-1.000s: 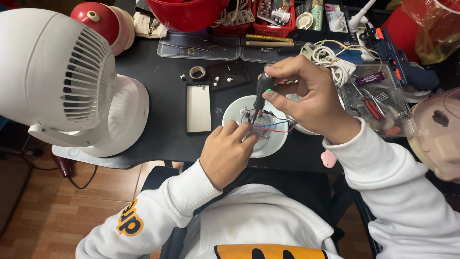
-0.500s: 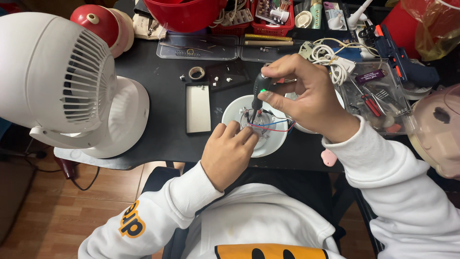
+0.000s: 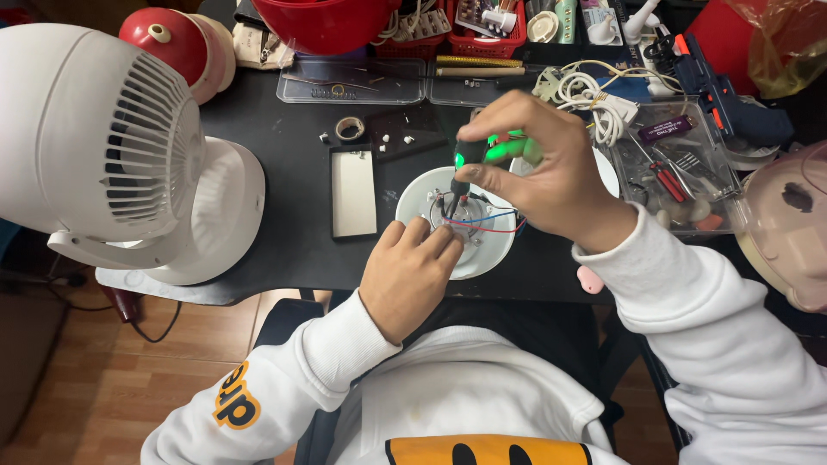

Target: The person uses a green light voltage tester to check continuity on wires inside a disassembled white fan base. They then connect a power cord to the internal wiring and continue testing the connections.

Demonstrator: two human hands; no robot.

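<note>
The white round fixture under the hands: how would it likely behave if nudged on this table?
The white round fixture looks like thin plastic, so probably light and apt to slide. The left hand braces its rim, suggesting it shifts easily. Its red and blue wires look floppy and may snag.

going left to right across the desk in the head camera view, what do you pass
White desk fan → white rectangular panel in a black frame → round white lamp base with red and blue wires → clear plastic tray of small tools → translucent pink dome.

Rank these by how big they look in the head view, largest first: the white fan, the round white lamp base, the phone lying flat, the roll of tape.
1. white fan, though it stands nearer the camera
2. round white lamp base
3. phone
4. roll of tape
</note>
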